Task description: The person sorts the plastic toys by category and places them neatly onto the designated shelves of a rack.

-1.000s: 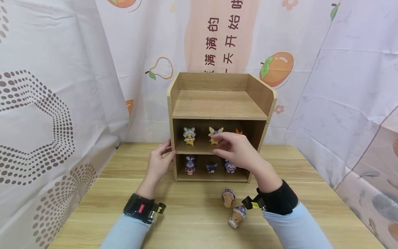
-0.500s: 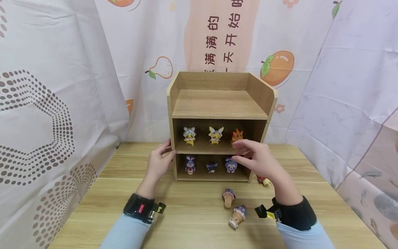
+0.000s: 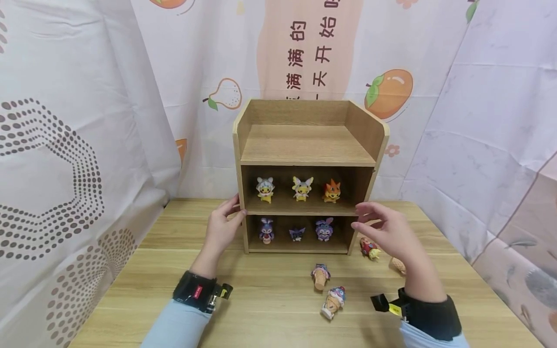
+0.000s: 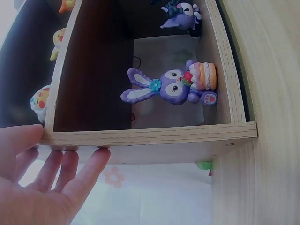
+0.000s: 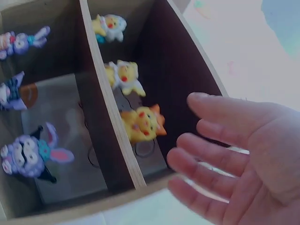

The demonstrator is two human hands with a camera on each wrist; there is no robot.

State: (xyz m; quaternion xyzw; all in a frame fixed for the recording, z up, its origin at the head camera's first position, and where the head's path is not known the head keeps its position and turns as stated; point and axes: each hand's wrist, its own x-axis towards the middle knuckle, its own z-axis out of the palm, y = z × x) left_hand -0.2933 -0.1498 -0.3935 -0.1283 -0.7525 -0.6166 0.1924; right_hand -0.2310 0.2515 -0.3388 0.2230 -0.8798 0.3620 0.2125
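A small wooden shelf (image 3: 304, 145) stands on the table. My left hand (image 3: 223, 229) rests against its left side, thumb at the front edge and fingertips on the outer face. My right hand (image 3: 387, 232) holds nothing; its fingers are spread and loosely bent beside the shelf's right front edge. On the middle level stand a white-hooded yellow figurine (image 3: 265, 189), a grey-and-yellow figurine (image 3: 302, 189) and an orange figurine (image 3: 332, 191). Below them are a purple rabbit figurine (image 4: 173, 87), a small dark purple figurine (image 3: 297, 235) and a purple figurine with pink ears (image 5: 28, 155).
Two cone-shaped figurines lie on the table before the shelf: one nearer it (image 3: 320, 277), the other closer to me (image 3: 333, 303). Right of the shelf lie a red-and-yellow figurine (image 3: 369, 248) and a tan cone (image 3: 398, 265), partly behind my right forearm. A printed curtain (image 3: 209, 63) hangs behind.
My right hand has moved right and down from in front of the middle level to beside the shelf, uncovering the orange figurine and the things at the right. My left hand has stayed put.
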